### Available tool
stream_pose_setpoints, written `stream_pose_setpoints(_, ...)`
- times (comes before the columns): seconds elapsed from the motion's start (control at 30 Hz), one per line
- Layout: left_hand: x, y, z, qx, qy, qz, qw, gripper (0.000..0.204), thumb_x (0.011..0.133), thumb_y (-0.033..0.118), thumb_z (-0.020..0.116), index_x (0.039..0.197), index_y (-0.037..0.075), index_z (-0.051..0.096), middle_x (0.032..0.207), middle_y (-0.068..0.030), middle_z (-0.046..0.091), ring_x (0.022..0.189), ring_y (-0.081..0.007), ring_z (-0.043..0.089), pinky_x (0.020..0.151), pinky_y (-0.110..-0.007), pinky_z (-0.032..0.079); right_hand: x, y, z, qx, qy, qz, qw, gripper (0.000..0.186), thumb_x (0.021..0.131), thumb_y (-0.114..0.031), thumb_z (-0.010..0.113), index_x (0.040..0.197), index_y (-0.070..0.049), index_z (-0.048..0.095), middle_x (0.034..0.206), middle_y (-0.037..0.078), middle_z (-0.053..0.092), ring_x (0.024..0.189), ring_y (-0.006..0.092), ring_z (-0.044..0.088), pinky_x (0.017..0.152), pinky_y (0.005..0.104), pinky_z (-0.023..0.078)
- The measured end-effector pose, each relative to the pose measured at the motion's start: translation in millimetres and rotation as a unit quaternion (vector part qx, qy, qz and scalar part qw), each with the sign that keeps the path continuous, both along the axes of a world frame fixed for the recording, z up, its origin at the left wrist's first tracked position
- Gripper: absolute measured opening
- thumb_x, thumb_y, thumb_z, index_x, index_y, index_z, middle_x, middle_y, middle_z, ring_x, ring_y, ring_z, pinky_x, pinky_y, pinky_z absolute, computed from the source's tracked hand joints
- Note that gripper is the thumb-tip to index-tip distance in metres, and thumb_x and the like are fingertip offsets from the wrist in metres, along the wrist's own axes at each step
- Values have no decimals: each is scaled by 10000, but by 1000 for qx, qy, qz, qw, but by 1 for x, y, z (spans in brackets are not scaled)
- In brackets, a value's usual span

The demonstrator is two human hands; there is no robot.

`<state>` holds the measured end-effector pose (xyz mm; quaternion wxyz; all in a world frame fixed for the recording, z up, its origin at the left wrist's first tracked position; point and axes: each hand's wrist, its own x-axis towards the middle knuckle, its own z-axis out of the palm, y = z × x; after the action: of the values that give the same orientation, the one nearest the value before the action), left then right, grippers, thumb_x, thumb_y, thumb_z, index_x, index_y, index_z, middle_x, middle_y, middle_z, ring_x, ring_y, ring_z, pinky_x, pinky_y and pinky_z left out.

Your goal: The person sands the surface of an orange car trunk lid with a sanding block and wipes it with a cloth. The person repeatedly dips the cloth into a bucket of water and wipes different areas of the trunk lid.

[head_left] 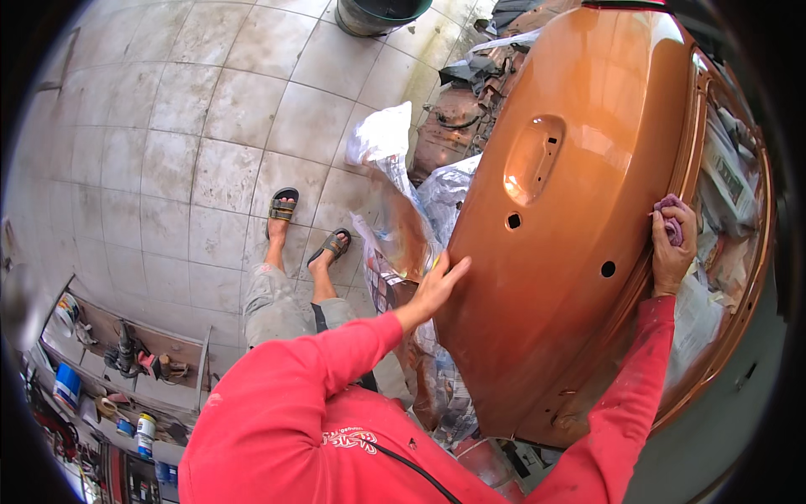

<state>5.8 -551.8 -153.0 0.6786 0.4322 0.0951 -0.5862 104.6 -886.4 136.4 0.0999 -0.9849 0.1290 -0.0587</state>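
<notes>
A glossy orange car door (546, 311) fills the right side, with a handle recess (534, 164) and two dark holes in its skin. My right hand (672, 248) is closed around a crumpled purple cloth (671, 220), at the ledge along the window opening. On the opposite edge of the door lies my left hand (435, 290), fingers stretched out on the paintwork. A small bit of yellow shows beside those fingers; I cannot make out what it is.
Plastic sheeting and paper (379, 139) hang beside the door, and newspaper (726, 181) shows through the window opening. A dark bucket (378, 15) stands on the tiled floor (243, 101). Paint cans (146, 426) and tools (126, 349) crowd the lower left.
</notes>
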Motion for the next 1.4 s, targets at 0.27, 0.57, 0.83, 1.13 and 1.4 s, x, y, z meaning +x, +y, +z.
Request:
stream_pose_setpoints(0.27, 26, -15, -35, 28, -110, -52, 992, 1207, 956, 770, 578, 1657, -128, 177, 1708, -345, 277, 1611, -399, 291, 1299, -402, 260, 22, 2, -3, -26, -6, 36, 999, 125, 932, 21, 768, 1014, -34, 693, 1174, 107, 700, 1107, 233, 675, 988, 357, 534)
stream_pose_setpoints(0.57, 119, -65, -17, 9, -195, 46, 980, 1084, 1020, 668, 568, 1616, -169, 222, 1557, -411, 461, 1470, -464, 488, 1190, -440, 397, 23, 4, -2, -25, 0, 29, 999, 111, 939, -1, 772, 1009, -35, 692, 1191, 98, 693, 1142, 220, 666, 1023, 341, 515)
stream_pose_setpoints(0.83, -18, 12, -5, 35, -69, -109, 991, 1248, 953, 771, 589, 1641, -168, 138, 1723, -331, 252, 1632, -382, 240, 1320, -394, 216, 15, 1, 1, -48, 6, 43, 998, 134, 926, 6, 779, 1017, -49, 697, 1159, 96, 705, 1129, 238, 671, 1018, 353, 511)
stream_pose_setpoints(1.13, 27, -20, -36, 54, -145, -62, 986, 1283, 928, 817, 569, 1662, -133, 116, 1647, -363, 383, 1539, -437, 417, 1261, -429, 339, 25, 0, -3, -13, -5, 37, 999, 133, 930, 17, 778, 1022, -42, 701, 1182, 96, 704, 1140, 223, 669, 1019, 340, 510)
stream_pose_setpoints(1.4, 105, -85, -1, -32, -322, 90, 942, 990, 1045, 604, 582, 1671, -73, 222, 1729, -292, 284, 1621, -376, 276, 1297, -403, 265, 15, 1, -1, -13, -10, 20, 1000, 125, 935, 19, 772, 1017, -39, 698, 1180, 96, 704, 1140, 227, 672, 1017, 348, 513)
